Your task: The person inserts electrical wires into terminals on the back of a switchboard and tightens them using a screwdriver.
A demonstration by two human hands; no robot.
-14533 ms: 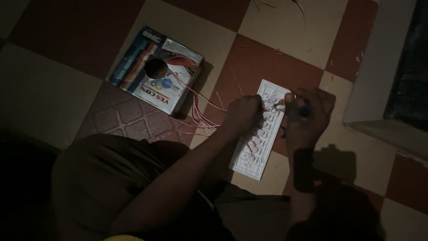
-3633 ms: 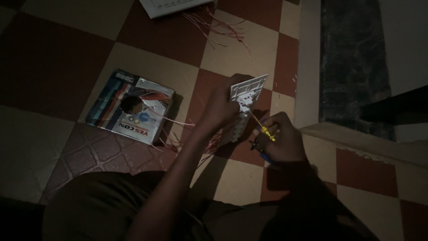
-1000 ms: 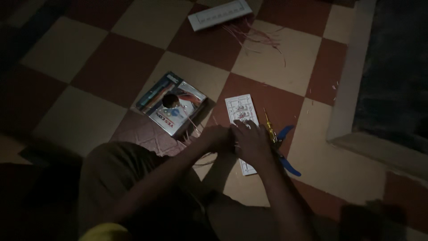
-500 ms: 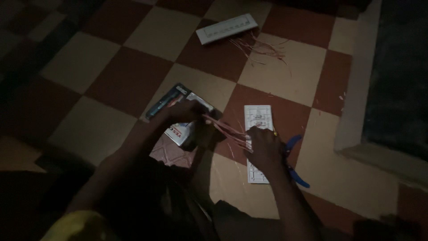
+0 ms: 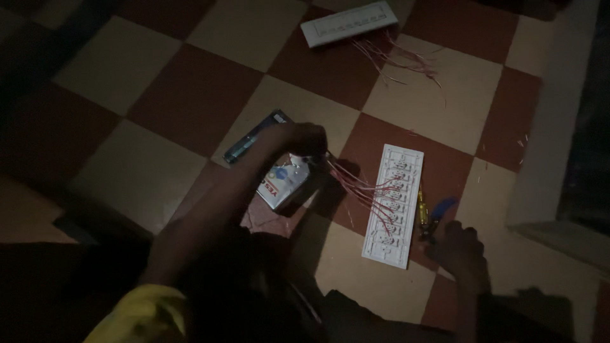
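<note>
Dimly lit: left hand (image 5: 305,141) reaching over open box (image 5: 283,184) on checkered floor (image 5: 146,171), grip unclear. Right hand (image 5: 459,249) resting beside white switch panel (image 5: 395,203), red wires (image 5: 356,185) trailing, by screwdriver (image 5: 420,209); grip unclear.

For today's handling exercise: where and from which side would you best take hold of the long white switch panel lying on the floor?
Probably grip the white switch panel across its narrow width near the bare far end, coming from above. Red wires trail off its left edge, and a yellow screwdriver and the right hand crowd its right side and near end, so the far end looks freest.
</note>
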